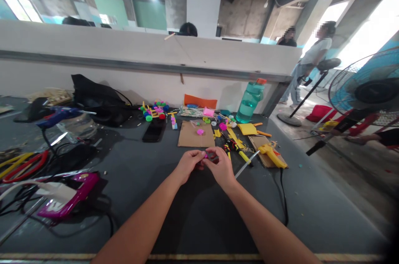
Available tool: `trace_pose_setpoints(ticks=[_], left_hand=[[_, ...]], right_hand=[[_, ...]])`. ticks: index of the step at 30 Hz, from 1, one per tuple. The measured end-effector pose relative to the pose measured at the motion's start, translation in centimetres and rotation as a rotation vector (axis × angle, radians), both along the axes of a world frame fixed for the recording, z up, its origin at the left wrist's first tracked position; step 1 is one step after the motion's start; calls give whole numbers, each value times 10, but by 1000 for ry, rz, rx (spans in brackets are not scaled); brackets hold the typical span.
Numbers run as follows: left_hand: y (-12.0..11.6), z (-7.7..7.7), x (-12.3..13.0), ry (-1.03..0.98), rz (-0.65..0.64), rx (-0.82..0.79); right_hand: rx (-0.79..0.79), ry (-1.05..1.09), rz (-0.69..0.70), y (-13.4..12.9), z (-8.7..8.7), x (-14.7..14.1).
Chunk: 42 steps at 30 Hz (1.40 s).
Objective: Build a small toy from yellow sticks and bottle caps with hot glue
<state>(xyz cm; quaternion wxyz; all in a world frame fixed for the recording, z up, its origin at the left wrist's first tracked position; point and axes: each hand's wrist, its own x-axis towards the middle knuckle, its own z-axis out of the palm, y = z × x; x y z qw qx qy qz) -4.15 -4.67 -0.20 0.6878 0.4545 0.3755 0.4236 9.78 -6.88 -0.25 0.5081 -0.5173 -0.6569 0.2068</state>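
Both hands meet over the dark table, just in front of a cardboard piece [187, 137]. Between the fingertips of my left hand [188, 165] and my right hand [222, 167] is a small magenta piece [205, 156], mostly covered by the fingers. Its kind cannot be made out. Both hands pinch it. On the cardboard lies another pink piece [200, 132]. Pliers with yellow and black handles [245, 156] lie right of my right hand, near a yellow glue gun [269, 154] resting on a second cardboard piece [260, 144].
A teal bottle [247, 104] stands at the back right. A phone [153, 131] lies left of the cardboard, near colourful small wheeled pieces [156, 111]. At left are a magenta power strip [73, 195], cables and a blue glue gun [59, 115]. A fan [370, 89] stands beyond the right edge.
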Motion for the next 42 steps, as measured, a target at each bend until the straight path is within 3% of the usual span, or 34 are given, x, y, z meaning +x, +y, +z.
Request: trace_pose_setpoints(ticks=[6, 15, 25, 42], left_hand=[[-1, -1, 1, 4, 17, 27], [0, 1, -1, -24, 25, 27], [0, -2, 0, -1, -6, 0], [3, -4, 2, -23, 75, 2]], right_hand=[[45, -18, 70, -2, 6, 2], [82, -68, 142, 1, 0, 3], [32, -11, 0, -1, 3, 2], [27, -57, 89, -1, 1, 3]])
